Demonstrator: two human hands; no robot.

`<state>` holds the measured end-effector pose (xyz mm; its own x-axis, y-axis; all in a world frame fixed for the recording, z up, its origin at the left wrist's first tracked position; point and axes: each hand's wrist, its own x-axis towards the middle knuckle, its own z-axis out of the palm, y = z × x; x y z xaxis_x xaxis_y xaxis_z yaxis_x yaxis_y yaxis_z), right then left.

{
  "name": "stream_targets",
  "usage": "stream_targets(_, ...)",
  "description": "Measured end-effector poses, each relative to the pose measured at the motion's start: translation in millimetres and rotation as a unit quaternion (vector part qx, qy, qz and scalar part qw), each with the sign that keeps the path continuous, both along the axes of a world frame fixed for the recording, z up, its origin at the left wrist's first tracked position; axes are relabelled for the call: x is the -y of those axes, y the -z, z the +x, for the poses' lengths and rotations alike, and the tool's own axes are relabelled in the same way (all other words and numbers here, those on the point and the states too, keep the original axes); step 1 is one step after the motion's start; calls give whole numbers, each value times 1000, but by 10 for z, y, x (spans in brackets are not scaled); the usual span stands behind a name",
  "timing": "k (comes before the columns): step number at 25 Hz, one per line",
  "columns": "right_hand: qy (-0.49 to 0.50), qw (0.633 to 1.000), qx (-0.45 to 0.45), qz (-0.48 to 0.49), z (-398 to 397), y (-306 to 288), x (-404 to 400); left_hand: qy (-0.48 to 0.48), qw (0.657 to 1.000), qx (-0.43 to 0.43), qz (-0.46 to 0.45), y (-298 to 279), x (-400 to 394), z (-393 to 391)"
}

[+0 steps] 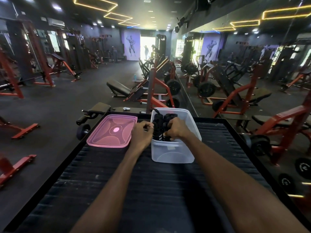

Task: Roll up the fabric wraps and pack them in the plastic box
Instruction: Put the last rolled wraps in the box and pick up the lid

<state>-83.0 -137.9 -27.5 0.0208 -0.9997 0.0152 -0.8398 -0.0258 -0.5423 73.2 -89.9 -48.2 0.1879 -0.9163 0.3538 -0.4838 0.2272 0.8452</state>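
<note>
Fabric wraps [157, 126], black, soft and light, stand rolled inside the clear plastic box [173, 148] on the ribbed black platform [151, 190], where the right hand [176, 127] grips one roll around its middle while the left hand [142, 132] pinches the box's near-left rim, beside the pink lid [111, 131].

Single head-worn wide-angle view, looking forward and down along both forearms to the ribbed black platform [151, 190] close below; gym floor [55, 98] recedes far beyond. No second view.
</note>
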Motion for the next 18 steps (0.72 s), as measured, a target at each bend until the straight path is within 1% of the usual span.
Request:
stream_targets(3,-1,1000,9,25,-21,-132,-84,-14,1000,-20,7,-10,15,78)
stream_targets(4,1,1000,13,28,-34,-186,-92,-29,999,-11,15,-7,28,132)
stream_targets(6,8,1000,3,3,-31,-342,-110,-58,996,46,41,50,89,273)
stream_targets(8,24,998,-12,-63,23,-489,-116,-87,983,133,92,134,133,407)
stream_targets(9,33,995,-13,-93,71,-546,-121,-101,968,193,123,177,127,453)
stream_targets(11,28,989,-15,-142,185,-638,-182,-107,926,312,183,282,80,517)
stream_targets(12,19,987,-16,-157,229,-655,-219,-105,910,348,198,341,59,529)
stream_targets(14,6,984,-19,-176,297,-665,-286,-107,900,376,191,437,36,546)
stream_targets(16,-1,983,-11,-181,356,-617,-306,-104,906,378,162,459,35,576)
stream_targets(18,5,985,9,-170,408,-551,-303,-80,900,403,145,412,20,600)
